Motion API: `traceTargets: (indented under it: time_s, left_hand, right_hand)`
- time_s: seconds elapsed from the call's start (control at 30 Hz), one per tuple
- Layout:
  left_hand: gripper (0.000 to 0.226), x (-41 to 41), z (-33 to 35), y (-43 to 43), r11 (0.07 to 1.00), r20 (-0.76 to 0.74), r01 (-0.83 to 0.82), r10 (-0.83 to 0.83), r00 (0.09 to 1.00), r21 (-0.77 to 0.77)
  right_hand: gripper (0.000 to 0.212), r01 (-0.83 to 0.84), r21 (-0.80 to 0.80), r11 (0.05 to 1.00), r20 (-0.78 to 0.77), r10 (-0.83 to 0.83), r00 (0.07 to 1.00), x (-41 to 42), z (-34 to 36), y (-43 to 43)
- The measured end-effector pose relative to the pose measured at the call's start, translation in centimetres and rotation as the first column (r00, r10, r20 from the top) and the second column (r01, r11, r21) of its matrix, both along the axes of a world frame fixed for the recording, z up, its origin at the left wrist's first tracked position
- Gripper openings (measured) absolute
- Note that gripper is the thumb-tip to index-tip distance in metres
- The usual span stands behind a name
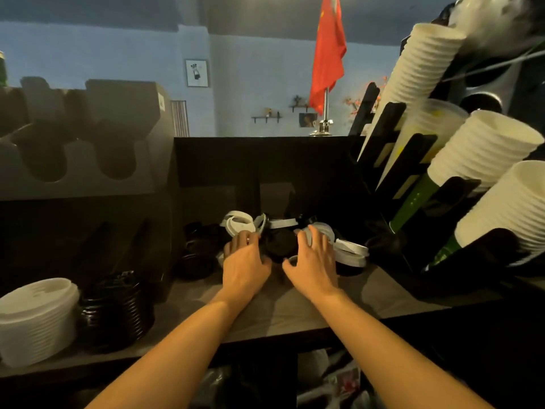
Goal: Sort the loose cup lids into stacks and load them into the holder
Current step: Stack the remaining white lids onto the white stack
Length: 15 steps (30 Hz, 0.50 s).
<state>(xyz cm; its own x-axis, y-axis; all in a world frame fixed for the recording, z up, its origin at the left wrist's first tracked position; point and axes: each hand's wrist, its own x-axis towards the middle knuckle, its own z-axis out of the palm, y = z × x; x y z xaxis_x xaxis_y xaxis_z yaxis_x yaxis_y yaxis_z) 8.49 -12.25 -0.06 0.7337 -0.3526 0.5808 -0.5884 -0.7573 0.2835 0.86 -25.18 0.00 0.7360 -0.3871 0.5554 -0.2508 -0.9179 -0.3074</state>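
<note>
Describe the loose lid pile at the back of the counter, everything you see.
The loose lid pile is a jumble of white and black round plastic lids, tilted and overlapping, at the back of the wooden counter. Black lids sit mid-pile, white ones either side. The right hand rests spread fingers on white lids; the left hand touches a white lid, grip unclear.

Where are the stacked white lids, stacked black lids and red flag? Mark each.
stacked white lids [35, 320], head view, side of the stack.
stacked black lids [118, 311], head view, ribbed side of the stack.
red flag [328, 54], head view, middle of the cloth.
</note>
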Motion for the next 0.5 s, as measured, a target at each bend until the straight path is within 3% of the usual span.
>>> traceTargets:
  time_s: [0.07, 0.13, 0.27, 0.4, 0.5]
  left_hand:
    - [0.063, 1.2, -0.4, -0.4, 0.999, -0.062, -0.04, 0.042, 0.997, 0.035]
    - [0.073, 2.1, -0.7, -0.6, 0.995, -0.218, -0.06, 0.077, 0.973, 0.082]
    - [0.067, 2.4, -0.4, 0.0, 0.996, -0.397, 0.06, -0.078, 0.915, -0.06]
    - [0.061, 1.3, 0.0, 0.4, 0.955, -0.347, 0.225, -0.281, 0.895, -0.194]
    - [0.065, 1.3, 0.3, 1.0, 0.987, -0.245, 0.146, -0.159, 0.956, -0.073]
  right_hand:
    - [0.081, 0.029, -0.026, 0.999, -0.09, -0.031, 0.995, 1.3, -0.1, -0.4]
    - [0.085, 0.032, -0.033, 0.999, -0.171, -0.037, 0.985, 2.1, -0.3, -0.7]
    - [0.084, -0.066, 0.1, 0.993, -0.179, 0.083, 0.98, 2.1, -0.2, -1.0]
    - [0.085, -0.214, 0.213, 0.953, -0.1, 0.239, 0.966, 1.3, 0.0, -1.2]
    - [0.087, -0.175, 0.226, 0.958, -0.092, 0.2, 0.975, 0.0, 0.1, -1.3]
